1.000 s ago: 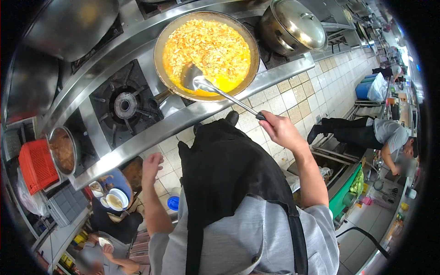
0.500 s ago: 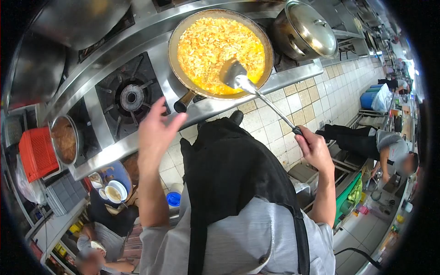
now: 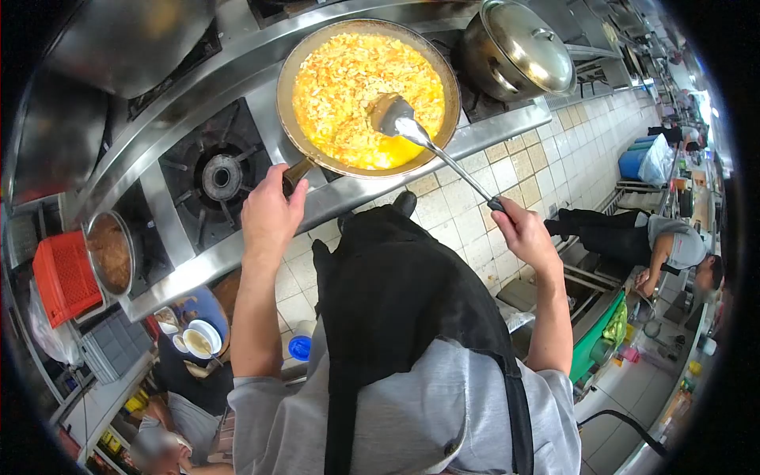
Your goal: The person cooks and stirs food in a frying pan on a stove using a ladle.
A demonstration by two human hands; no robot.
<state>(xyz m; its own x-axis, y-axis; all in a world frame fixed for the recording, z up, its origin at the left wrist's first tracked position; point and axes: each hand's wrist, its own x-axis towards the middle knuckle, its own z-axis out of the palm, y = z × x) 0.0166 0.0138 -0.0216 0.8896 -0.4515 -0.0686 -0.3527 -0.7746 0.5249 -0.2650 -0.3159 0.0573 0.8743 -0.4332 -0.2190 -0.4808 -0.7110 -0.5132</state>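
Note:
On the stove sits a wide frying pan [image 3: 286, 111] filled with a loose yellow-orange mixture [image 3: 348, 99] that looks like chopped egg, runnier near the front edge. My left hand [image 3: 271, 212] is closed around the pan's dark handle [image 3: 296, 171]. My right hand [image 3: 529, 234] grips a long metal spatula [image 3: 459, 168] by its black handle end. The spatula's broad blade rests in the mixture, right of the pan's middle, its lower edge hidden in the food.
A lidded steel pot [image 3: 518, 55] stands right of the pan. Left of it is a gas burner [image 3: 222, 176], then a bowl of brown food [image 3: 111, 252] and a red basket [image 3: 67, 277]. One co-worker [image 3: 673, 241] stands at the right, another [image 3: 178, 427] at lower left.
My left hand has gone from hovering open near the handle to gripping it. The spatula blade has shifted slightly left in view along with the pan.

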